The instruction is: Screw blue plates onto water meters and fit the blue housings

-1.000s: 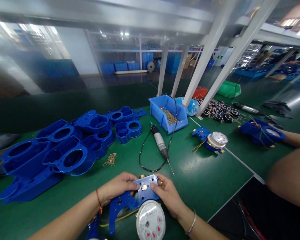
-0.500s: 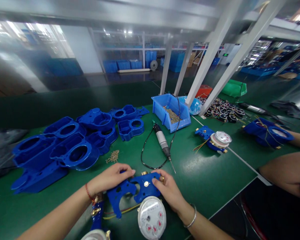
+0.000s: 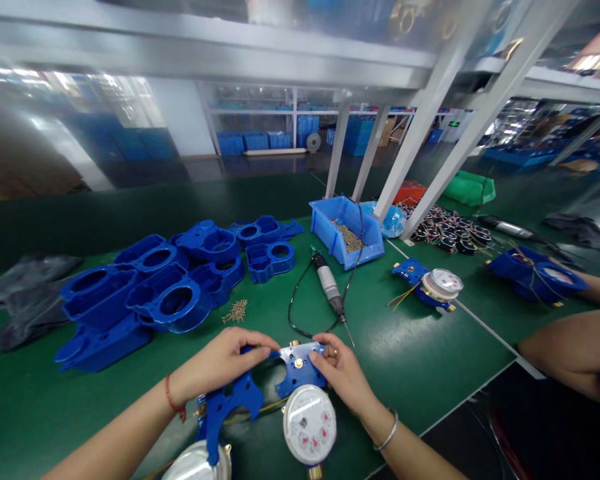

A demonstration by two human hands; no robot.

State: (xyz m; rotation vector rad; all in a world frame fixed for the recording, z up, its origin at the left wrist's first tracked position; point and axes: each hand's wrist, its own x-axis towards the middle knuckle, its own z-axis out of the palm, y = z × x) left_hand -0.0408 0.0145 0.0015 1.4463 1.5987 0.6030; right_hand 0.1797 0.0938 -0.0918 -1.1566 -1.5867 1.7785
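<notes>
My left hand point(image 3: 220, 363) and my right hand point(image 3: 343, 377) both grip a flat blue plastic plate point(image 3: 295, 369) with a brass stud in its middle, held low over the green table point(image 3: 420, 360). Left fingers pinch its top left edge, right fingers press its right edge. Under the plate hangs a round white meter dial point(image 3: 309, 424) with red small dials. A second dial point(image 3: 195, 463) shows at the bottom edge. Thin yellow wires run beneath the plate.
Several blue plastic housings point(image 3: 150, 293) are piled at the left, with a small heap of brass screws point(image 3: 235, 311). An electric screwdriver point(image 3: 329, 288) lies ahead, by a blue bin of screws point(image 3: 347, 230). Another meter assembly point(image 3: 433, 285) sits right. A co-worker's arm point(image 3: 570, 347) reaches in.
The plate has tipped up slightly and shifted between my hands; both hands keep their hold. The camera has moved a little, so the table appears shifted.
</notes>
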